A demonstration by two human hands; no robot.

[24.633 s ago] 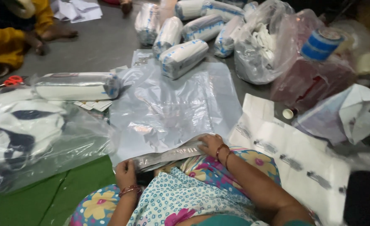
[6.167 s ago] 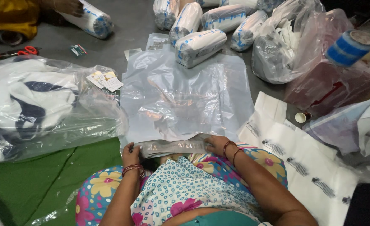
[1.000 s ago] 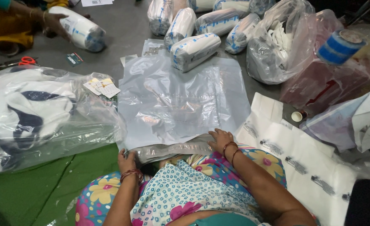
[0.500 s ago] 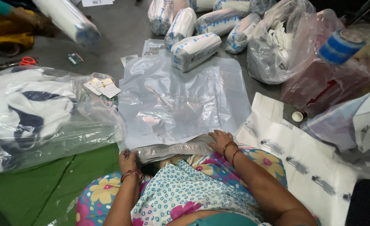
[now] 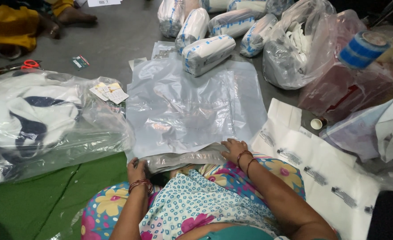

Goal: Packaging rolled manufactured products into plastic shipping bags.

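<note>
Two hands work one folded edge: the left hand (image 5: 136,170) pinches the near-left end of the grey plastic bag (image 5: 187,109), fingers curled over the fold, while the right hand (image 5: 233,150) lies flat with fingers spread on the same fold further right. This one bag is spread flat on the grey floor (image 5: 116,40) just ahead of the person's knees, its near edge rolled into a narrow band (image 5: 183,158) that runs between the two hands. Each wrist carries bangles, dark red ones.

Touching the bag's far edge lies one white wrapped bundle with blue stripes (image 5: 207,53); behind it at least five more such bundles (image 5: 192,26) sit in a row, some cut off by the frame's top. Right of the bag, one white printed sheet (image 5: 312,173) lies flat, and beyond it are one clear sack of white goods (image 5: 298,49), one reddish bag (image 5: 352,89) and one roll of blue tape (image 5: 361,48) on top of it. One small round cap (image 5: 316,123) sits near the sheet's far edge. Left of the bag, one large clear sack holding white and dark cloth (image 5: 41,120) rests partly on one green mat (image 5: 41,195); two small paper tags (image 5: 109,92) lie beside it. One pair of red-handled scissors (image 5: 27,65) lies further off, near another person's foot (image 5: 74,15)
</note>
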